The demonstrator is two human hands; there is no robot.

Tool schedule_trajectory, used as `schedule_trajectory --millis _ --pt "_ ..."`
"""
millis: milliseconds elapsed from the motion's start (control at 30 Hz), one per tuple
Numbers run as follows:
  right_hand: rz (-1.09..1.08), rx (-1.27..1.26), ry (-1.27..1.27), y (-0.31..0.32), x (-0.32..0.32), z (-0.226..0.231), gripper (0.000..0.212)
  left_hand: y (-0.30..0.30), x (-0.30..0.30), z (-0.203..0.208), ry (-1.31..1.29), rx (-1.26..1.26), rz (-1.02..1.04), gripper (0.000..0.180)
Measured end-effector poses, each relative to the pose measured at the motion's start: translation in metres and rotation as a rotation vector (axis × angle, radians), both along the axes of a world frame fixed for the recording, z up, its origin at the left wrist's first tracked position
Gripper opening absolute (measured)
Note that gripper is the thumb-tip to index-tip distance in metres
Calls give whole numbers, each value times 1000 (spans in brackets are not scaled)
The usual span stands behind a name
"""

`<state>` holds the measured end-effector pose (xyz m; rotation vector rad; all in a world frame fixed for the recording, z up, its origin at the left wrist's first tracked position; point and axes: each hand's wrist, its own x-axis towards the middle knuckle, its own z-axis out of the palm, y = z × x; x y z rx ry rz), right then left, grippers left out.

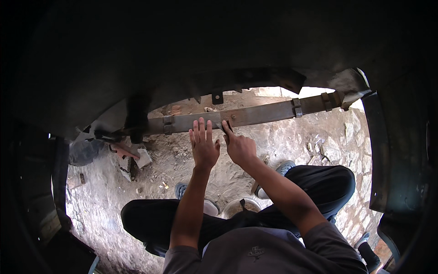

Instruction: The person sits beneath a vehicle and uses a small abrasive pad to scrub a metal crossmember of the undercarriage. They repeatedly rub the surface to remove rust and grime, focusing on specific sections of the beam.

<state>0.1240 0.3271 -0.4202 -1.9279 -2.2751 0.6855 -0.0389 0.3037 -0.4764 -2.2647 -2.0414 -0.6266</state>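
A long grey-brown metal leaf spring (264, 115) with clips around it runs across in front of me. My left hand (205, 148) is open, its fingers stretched out and their tips against the leaf spring's near side. Close beside it, my right hand (239, 147) is closed around a thin, dark, flat tool (226, 127), its index finger laid along it. The tool's tip meets the leaf spring near a brownish patch. Most of the tool is hidden in the hand, so its exact kind does not show.
Dark curved bodywork (137, 55) arches overhead and down both sides. Broken blocks (143, 158) and a reddish bar (124, 150) lie at the left on the rough ground (105, 196). Between my bent legs is a round, pale-rimmed container (226, 206). Another person's foot (365, 239) shows at lower right.
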Motion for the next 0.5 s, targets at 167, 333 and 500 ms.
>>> schedule_trajectory --millis 167,333,500 --pt "-45 86 136 45 -5 -4 54 1 3 21 -71 -81 -45 78" --pt "14 -132 259 21 11 21 52 -13 13 26 -647 -176 -15 58" --pt "14 22 787 -51 49 -14 49 -33 51 17 -1528 -328 -41 51"
